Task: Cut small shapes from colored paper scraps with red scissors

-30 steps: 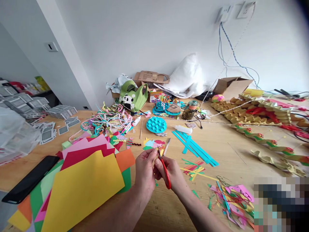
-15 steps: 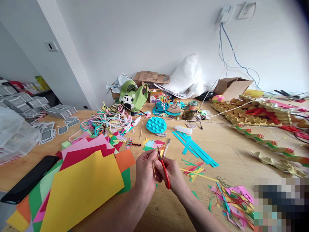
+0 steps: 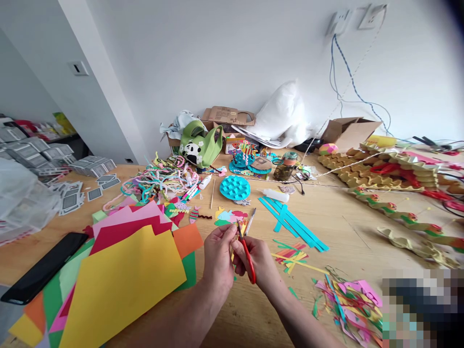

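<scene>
Red-handled scissors [image 3: 250, 263] are in my right hand [image 3: 258, 256], their dark blades pointing up and away from me. My left hand [image 3: 218, 256] is closed in a pinch right beside the blades. A sliver of yellow paper [image 3: 232, 253] shows between my hands; the fingers hide most of it. Just beyond my fingertips lie small paper fish cutouts [image 3: 225, 215] in yellow, blue, green and pink. A pen [image 3: 250, 221] rests to their right. Farther back sits a blue scalloped paper disc [image 3: 235, 188].
Coloured paper sheets [image 3: 126, 275] and a black phone [image 3: 45, 268] lie left. Pipe cleaners [image 3: 163, 179] are heaped behind them. To the right are blue paper strips [image 3: 300, 227], thin coloured strips [image 3: 292, 255], paper scraps [image 3: 357, 309], a glue bottle [image 3: 276, 195] and egg cartons [image 3: 391, 169].
The view has shifted very slightly. Both hands and the scissors stay in nearly the same place, with no other clear change.
</scene>
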